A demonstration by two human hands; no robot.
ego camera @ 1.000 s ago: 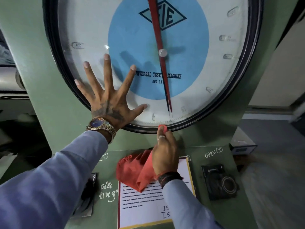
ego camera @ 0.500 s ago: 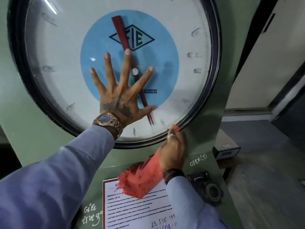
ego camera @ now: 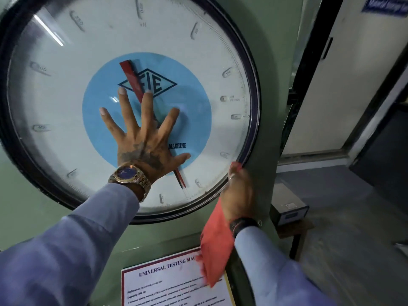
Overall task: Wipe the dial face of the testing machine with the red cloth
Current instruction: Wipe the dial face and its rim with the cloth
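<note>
The big round dial face (ego camera: 66,102) of the green testing machine fills the upper left, white with a blue centre disc, a red pointer and a black rim. My left hand (ego camera: 143,138) lies flat on the glass over the blue disc, fingers spread, holding nothing. My right hand (ego camera: 239,195) presses against the dial's lower right rim. It grips the red cloth (ego camera: 215,241), a tip of which pokes out above the fingers while most of it hangs below the wrist.
A white instruction placard (ego camera: 167,283) with a red border is fixed to the green panel below the dial. To the right are a small grey box (ego camera: 289,208) on a stand, a grey floor and a pale door with a dark frame.
My right hand has slid with the red cloth up along the rim from the dial's bottom to its lower right. My left hand has shifted from the lower left onto the blue centre.
</note>
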